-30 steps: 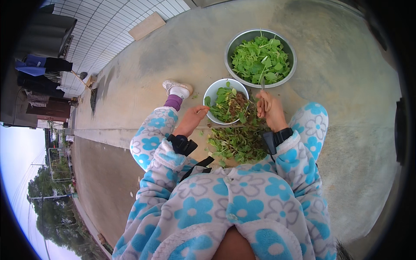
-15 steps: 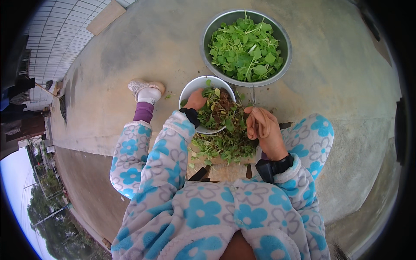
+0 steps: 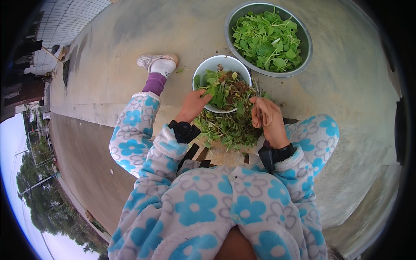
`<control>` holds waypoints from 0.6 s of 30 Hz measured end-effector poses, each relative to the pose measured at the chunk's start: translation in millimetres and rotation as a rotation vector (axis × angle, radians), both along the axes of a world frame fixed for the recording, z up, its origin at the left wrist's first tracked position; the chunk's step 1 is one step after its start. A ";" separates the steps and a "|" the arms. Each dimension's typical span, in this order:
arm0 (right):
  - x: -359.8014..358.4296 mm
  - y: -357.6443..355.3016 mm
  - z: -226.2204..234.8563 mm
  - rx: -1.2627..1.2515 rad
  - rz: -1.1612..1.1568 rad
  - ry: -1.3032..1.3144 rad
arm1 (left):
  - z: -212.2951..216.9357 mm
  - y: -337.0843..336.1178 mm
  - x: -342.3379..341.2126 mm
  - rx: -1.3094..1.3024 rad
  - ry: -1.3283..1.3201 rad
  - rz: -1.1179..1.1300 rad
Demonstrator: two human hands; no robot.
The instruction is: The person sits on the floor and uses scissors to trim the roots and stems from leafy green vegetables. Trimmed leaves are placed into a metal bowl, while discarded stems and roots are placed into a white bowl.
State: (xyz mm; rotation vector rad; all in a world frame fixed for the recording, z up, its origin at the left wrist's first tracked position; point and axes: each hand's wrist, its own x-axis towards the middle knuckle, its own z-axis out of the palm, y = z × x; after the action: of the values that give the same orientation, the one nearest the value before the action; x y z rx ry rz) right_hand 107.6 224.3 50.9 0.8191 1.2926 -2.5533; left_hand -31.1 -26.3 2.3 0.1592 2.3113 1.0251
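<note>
A white bucket (image 3: 222, 61) stands before me, heaped with leafy greens (image 3: 222, 89) that have brown, soil-covered roots among them. At the bucket's near left rim, my left hand (image 3: 194, 105) is closed, its fingertips pinching a green leafy plant. Right of the bucket, my right hand (image 3: 269, 122) grips a pair of scissors (image 3: 258, 88) with tan handles. The thin blades point away from me, beside the bucket; their tips are hard to make out. Below the bucket lies a pile of wilted trimmings (image 3: 229, 130), nearest my knees.
A metal basin (image 3: 308, 45) full of picked green leaves (image 3: 268, 41) sits at the far right on the concrete floor (image 3: 121, 56). My outstretched foot in a light clog (image 3: 147, 60) rests left of the bucket. A broom (image 3: 65, 71) is farther left, near a tiled wall.
My left hand has come out of the bucket to its near left rim, with greens at the fingertips. My right hand still holds the scissors. The whole view has shifted slightly.
</note>
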 end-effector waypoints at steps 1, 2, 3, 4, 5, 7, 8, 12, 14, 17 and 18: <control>1.7 -2.0 -0.9 0.010 0.024 0.012 | -1.0 -0.2 7.4 -0.040 -0.023 -0.006; 2.6 -4.1 -2.1 0.023 0.058 0.005 | -1.2 -3.1 15.4 0.026 -0.092 -0.007; 3.2 -6.3 -3.3 0.032 0.091 0.001 | -2.4 -4.4 21.9 0.053 -0.136 0.023; 4.1 -6.3 -3.8 0.040 0.122 -0.006 | -4.3 -4.4 27.6 0.092 -0.162 0.044; 5.6 -6.7 -3.9 0.053 0.191 -0.025 | -5.6 -5.1 33.5 0.133 -0.187 0.065; 8.0 -9.8 -4.2 0.075 0.336 -0.048 | -5.0 -9.7 43.8 0.257 -0.278 0.122; 8.5 -10.8 -4.5 0.092 0.409 -0.058 | -3.9 -11.3 47.8 0.299 -0.332 0.160; 6.4 -21.4 -11.9 0.211 0.523 -0.109 | 2.6 -16.0 58.0 0.465 -0.517 0.278; 7.4 -23.7 -17.4 0.245 0.543 -0.092 | 3.2 -17.5 56.9 0.532 -0.620 0.324; 8.7 -28.7 -25.3 0.230 0.545 -0.111 | -0.4 -16.9 58.3 0.547 -0.656 0.349; 8.5 -29.9 -27.7 0.239 0.544 -0.116 | -1.8 -17.0 59.0 0.541 -0.649 0.338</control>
State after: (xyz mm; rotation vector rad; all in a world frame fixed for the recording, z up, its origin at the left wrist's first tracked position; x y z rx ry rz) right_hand 116.0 194.4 23.3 0.5430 1.5464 -1.9303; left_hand 27.9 -43.3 0.5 -0.3221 1.4674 1.5780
